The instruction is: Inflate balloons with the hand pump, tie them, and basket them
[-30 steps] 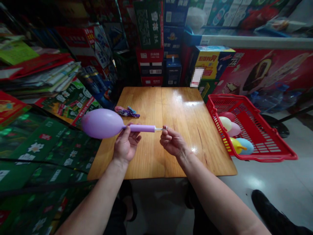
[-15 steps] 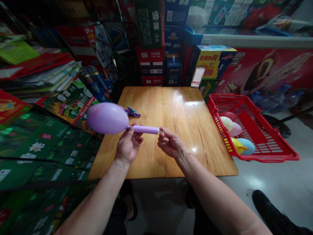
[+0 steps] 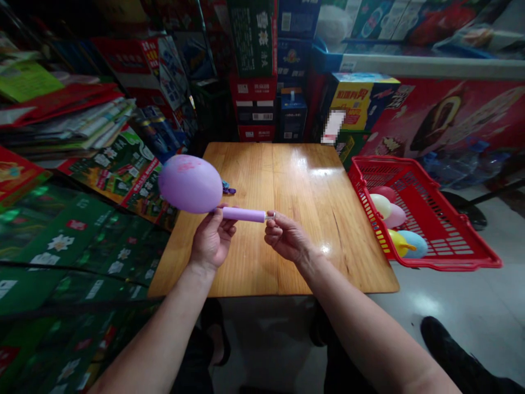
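A purple inflated balloon [image 3: 191, 184] sits on the left end of a light purple balloon pump [image 3: 245, 214]. My left hand [image 3: 212, 239] is closed around that end, with thumb and fingers pinching where the balloon's neck meets the nozzle. At the other end, my right hand [image 3: 286, 234] has its fingers closed on the pump's small pull handle, close against the barrel. Both hands hold the pump level above the wooden table [image 3: 311, 219]. Partly behind the balloon, a few small blue and purple uninflated balloons [image 3: 229, 190] lie on the tabletop.
A red plastic basket [image 3: 447, 232] with several inflated balloons stands right of the table. Green cartons [image 3: 86, 241] are stacked along the left, with a pile of papers [image 3: 69, 123] above. More boxes [image 3: 254, 106] and a red-fronted freezer [image 3: 447, 117] stand behind.
The balloon has shifted up and right and tilted, now covering more of the small balloons behind it. My left hand moved slightly left; the right hand stays nearly in place.
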Demonstrator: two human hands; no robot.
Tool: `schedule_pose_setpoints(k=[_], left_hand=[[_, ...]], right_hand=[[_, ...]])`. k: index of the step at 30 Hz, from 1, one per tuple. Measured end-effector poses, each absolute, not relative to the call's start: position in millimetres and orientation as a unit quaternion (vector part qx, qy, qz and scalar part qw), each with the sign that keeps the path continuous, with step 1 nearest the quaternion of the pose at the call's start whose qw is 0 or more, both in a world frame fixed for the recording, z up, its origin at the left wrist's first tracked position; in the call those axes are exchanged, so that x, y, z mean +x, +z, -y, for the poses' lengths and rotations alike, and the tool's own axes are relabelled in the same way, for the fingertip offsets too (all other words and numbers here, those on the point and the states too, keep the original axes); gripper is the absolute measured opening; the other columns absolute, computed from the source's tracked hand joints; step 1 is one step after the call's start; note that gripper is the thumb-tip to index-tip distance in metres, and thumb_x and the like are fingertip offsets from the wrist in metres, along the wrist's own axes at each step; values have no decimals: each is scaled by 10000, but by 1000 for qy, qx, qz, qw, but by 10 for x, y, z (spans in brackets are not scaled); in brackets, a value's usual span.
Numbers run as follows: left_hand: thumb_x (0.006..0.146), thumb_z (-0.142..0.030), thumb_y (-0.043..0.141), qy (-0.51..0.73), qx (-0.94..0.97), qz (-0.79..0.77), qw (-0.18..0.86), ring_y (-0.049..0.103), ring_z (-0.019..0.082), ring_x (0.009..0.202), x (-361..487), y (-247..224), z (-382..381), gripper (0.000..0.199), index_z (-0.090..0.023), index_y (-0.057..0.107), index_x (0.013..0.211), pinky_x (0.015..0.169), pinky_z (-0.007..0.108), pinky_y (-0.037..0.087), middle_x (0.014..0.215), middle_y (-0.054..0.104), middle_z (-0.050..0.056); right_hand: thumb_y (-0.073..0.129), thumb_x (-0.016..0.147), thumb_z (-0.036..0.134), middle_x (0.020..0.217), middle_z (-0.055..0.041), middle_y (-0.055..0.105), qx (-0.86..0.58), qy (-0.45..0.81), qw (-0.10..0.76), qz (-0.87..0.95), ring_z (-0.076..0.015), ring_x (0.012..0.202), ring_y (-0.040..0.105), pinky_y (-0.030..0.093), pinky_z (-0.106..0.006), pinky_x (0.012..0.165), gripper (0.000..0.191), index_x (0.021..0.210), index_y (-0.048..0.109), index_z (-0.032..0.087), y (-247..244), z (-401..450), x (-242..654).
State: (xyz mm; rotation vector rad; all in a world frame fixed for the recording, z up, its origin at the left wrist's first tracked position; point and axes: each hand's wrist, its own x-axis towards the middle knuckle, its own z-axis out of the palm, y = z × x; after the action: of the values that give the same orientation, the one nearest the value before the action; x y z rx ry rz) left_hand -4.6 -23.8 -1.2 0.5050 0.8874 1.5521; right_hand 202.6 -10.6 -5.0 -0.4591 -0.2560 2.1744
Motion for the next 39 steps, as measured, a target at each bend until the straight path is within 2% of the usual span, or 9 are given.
schedule_pose_setpoints(k=[7, 10, 15, 18, 21, 28, 33, 39], left_hand=[[835, -342, 755, 714, 206, -376, 553, 705, 194, 835, -179, 83, 156, 279, -199, 726, 1073, 557, 217, 450, 1052, 751, 116], [846, -329, 748, 695, 219, -370, 576, 704, 191, 868, -30, 61, 200, 295, -212, 721, 1115, 557, 214, 432, 1101, 741, 119], [833, -301, 754, 681, 196, -381, 594, 703, 199, 853, -58, 40, 153, 260, -190, 730, 1067, 552, 211, 423, 1043, 749, 124], [829, -318, 757, 704, 188, -375, 573, 696, 183, 803, -154, 52, 109, 264, -185, 728, 1055, 536, 204, 415, 1024, 751, 128], [832, -337, 759, 705, 197, -370, 572, 698, 183, 849, -83, 33, 141, 298, -200, 718, 1094, 541, 200, 416, 1086, 741, 126], [828, -308, 762, 686, 209, -372, 590, 696, 187, 842, -95, 12, 145, 277, -185, 725, 1074, 535, 197, 402, 1052, 746, 140], [826, -329, 767, 717, 201, -365, 559, 691, 169, 807, -169, 38, 120, 287, -196, 724, 1077, 527, 201, 405, 1062, 748, 122], [837, -298, 755, 677, 208, -368, 602, 692, 178, 851, -16, -3, 188, 268, -189, 723, 1080, 557, 204, 432, 1074, 742, 130]], right_hand=[[628, 924, 145, 669, 47, 591, -170, 852, 490, 77, -33, 462, 378, 359, -134, 458, 36, 955, 630, 163, 70, 67, 2118], [638, 926, 163, 677, 48, 588, -152, 869, 468, 56, -37, 475, 392, 381, -143, 474, 39, 962, 622, 168, 18, 97, 1971], [598, 939, 139, 698, 31, 605, -145, 883, 441, 65, -35, 489, 412, 394, -138, 486, 60, 993, 624, 149, 13, 58, 2052], [594, 938, 126, 690, 37, 603, -143, 873, 462, 63, -31, 484, 415, 384, -132, 479, 57, 978, 624, 153, 39, 33, 2154], [624, 928, 140, 675, 50, 590, -142, 863, 482, 42, -33, 479, 417, 383, -138, 476, 47, 963, 619, 171, -1, 60, 2069], [600, 936, 130, 680, 39, 582, -153, 882, 443, 43, -42, 487, 414, 397, -148, 480, 62, 983, 619, 164, -1, 46, 2051], [608, 933, 131, 659, 48, 574, -145, 859, 489, 45, -38, 474, 396, 374, -141, 461, 46, 960, 623, 166, 26, 61, 2086], [644, 908, 162, 689, 38, 595, -159, 875, 452, 71, -45, 489, 398, 396, -160, 485, 103, 1010, 630, 163, -49, 109, 1990]])
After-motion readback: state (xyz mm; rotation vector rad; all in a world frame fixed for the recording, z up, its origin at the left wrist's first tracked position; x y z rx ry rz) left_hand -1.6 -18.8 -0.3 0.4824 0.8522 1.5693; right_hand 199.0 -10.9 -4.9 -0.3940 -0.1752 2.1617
